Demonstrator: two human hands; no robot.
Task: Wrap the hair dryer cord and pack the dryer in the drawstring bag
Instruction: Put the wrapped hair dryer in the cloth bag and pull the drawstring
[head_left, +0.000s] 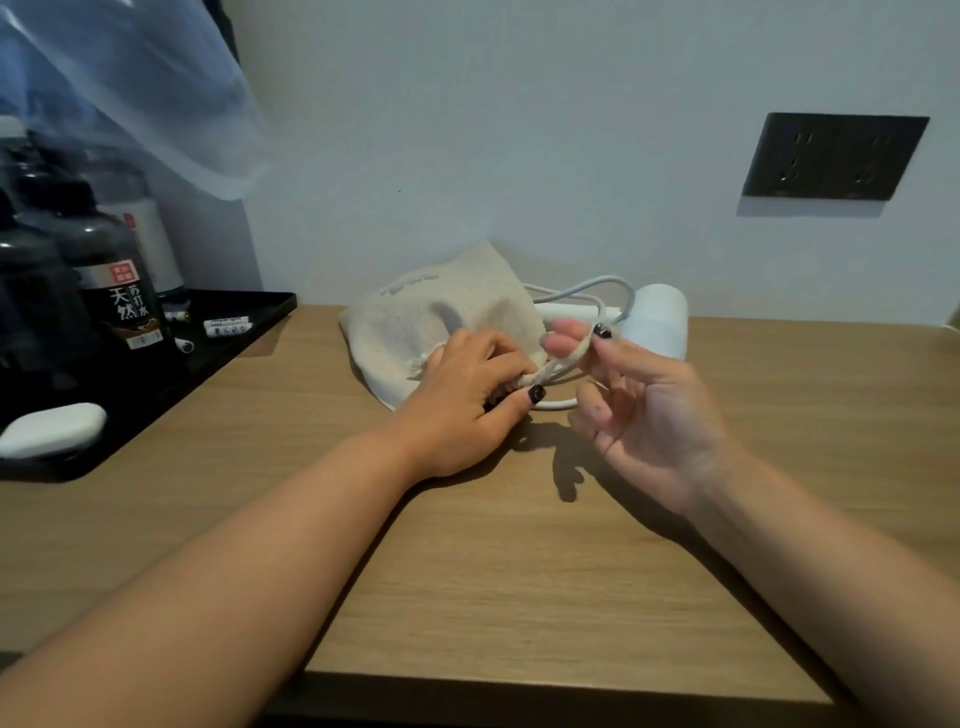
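On the wooden desk (519, 561), a beige drawstring bag (441, 317) lies near the middle, toward 12 o'clock from the hands. The left hand (467, 410) rests on the bag's gathered mouth, its fingers curled over the fabric and gripping it where the cord comes out. The right hand (639, 410) is lifted just beside it at 3 o'clock, palm turned inward, with thumb and forefinger pinching the bag's drawstring (563, 364), which runs taut down to the bag's mouth.

The white hair dryer (654, 322) lies outside the bag, just behind the right hand at about 1 o'clock, and its white cord (587, 291) loops loosely between it and the bag.

At 9 o'clock a black tray (228, 338) holds dark bottles (117, 280) and a white oval case (52, 428). A dark wall socket (836, 156) sits at 2 o'clock.
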